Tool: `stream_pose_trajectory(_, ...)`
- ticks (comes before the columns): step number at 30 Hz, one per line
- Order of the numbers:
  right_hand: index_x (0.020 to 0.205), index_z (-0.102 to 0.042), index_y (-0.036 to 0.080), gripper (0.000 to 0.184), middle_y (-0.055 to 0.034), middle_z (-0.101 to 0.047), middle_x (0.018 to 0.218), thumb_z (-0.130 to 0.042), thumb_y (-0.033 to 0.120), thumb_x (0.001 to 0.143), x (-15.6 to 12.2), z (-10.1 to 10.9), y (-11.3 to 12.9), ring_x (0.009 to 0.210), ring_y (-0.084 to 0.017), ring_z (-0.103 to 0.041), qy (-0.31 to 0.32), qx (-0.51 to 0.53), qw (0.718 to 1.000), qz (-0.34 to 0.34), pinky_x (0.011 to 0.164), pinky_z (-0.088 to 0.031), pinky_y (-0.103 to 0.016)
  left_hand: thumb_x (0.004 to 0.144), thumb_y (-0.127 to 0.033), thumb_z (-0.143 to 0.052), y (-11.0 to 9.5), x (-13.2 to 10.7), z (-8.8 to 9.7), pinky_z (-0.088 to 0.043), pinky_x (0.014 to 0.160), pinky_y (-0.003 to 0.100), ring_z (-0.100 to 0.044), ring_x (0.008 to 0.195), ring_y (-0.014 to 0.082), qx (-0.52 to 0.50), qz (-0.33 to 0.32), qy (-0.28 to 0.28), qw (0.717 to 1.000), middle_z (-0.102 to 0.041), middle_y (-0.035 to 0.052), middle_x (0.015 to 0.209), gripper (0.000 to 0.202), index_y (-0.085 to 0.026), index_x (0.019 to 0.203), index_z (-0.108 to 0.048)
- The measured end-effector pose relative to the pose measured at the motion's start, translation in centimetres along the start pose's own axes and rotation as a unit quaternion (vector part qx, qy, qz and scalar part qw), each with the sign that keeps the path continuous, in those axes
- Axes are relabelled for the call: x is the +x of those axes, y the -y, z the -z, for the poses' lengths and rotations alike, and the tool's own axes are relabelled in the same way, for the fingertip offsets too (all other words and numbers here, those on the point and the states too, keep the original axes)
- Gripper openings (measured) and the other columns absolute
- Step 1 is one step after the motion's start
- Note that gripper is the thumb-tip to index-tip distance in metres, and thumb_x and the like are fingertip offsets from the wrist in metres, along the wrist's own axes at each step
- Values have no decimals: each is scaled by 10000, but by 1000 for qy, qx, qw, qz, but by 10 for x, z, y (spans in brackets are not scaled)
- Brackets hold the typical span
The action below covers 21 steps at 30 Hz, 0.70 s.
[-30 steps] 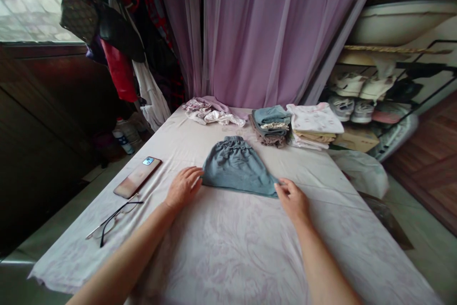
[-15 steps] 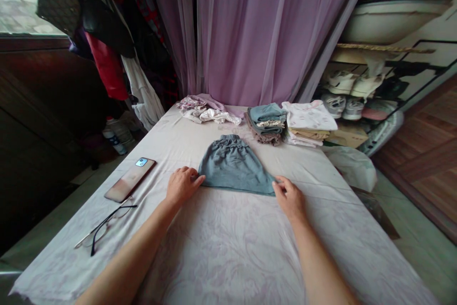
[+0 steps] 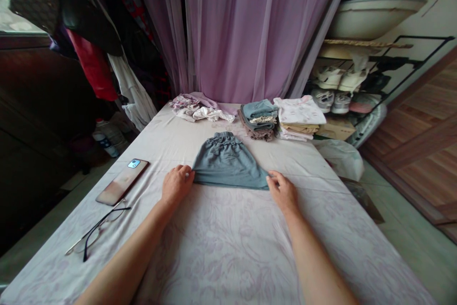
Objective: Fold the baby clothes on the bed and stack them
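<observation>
A pair of grey-blue shorts [image 3: 228,162] with a gathered elastic waistband lies flat on the cloth-covered table [image 3: 221,243], waistband pointing away from me. My left hand [image 3: 177,183] is closed on the near left corner of the shorts, its fingertips curled at the edge. At the near right corner, my right hand [image 3: 283,191] pinches the fabric between thumb and fingers. The near edge of the shorts runs almost straight between both hands.
A smartphone [image 3: 123,181] and eyeglasses [image 3: 94,233] lie on the left. Along the back sit loose crumpled clothes [image 3: 203,107], a folded dark stack [image 3: 259,119] and a folded pale stack [image 3: 300,112]. A shoe rack [image 3: 385,64] stands beyond the table's right side.
The whole view has shifted, with the scene sliding slightly left. My left thumb no longer sticks out over the shorts' edge; both hands stay at the same corners.
</observation>
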State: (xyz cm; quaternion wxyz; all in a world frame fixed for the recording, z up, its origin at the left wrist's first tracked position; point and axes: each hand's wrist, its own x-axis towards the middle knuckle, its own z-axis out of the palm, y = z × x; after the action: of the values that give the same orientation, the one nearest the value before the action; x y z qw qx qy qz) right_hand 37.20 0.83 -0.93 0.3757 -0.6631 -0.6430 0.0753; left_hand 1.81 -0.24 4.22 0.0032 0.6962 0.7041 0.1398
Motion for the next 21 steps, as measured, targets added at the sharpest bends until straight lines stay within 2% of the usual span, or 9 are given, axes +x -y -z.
stream_pose_trajectory(4,992,-706,195,403,-85,-733,770,-452,466,837,0,4,1,760,-228,-667,26,18,999,17,729,-495,-323,923,-351,-431,6,0,-1,-453,682,267,-644,781,187,-25,17,-18,999,-703,46,888,307,-225,844,-700)
stream_pose_trajectory(7,1058,-693,194,393,-78,-739,827,-494,434,818,-1,9,0,796,-224,-671,57,46,997,37,764,-508,-334,915,-359,-432,9,0,-5,-455,695,278,-647,810,204,-24,16,-28,999,-704,53,885,320,-223,828,-708)
stream_pose_trajectory(11,1133,-676,197,431,-80,-736,962,-588,363,746,-5,12,-2,881,-229,-663,86,73,989,99,833,-511,-362,913,-365,-431,11,1,-9,-454,693,289,-651,828,219,-26,19,-39,999,-702,62,895,329,-216,825,-710)
stream_pose_trajectory(16,929,-743,230,259,-70,-736,887,-520,319,829,-6,8,-2,843,-218,-662,65,63,990,112,808,-516,-356,899,-394,-441,10,5,-5,-427,589,259,-649,718,184,-41,64,-25,997,-705,43,859,324,-220,807,-698)
stream_pose_trajectory(21,856,-748,229,300,-81,-745,875,-471,345,867,-6,5,0,843,-220,-667,47,51,992,102,805,-510,-346,898,-382,-460,10,7,-5,-470,683,290,-658,803,217,-26,31,-5,999,-706,59,872,293,-213,839,-692)
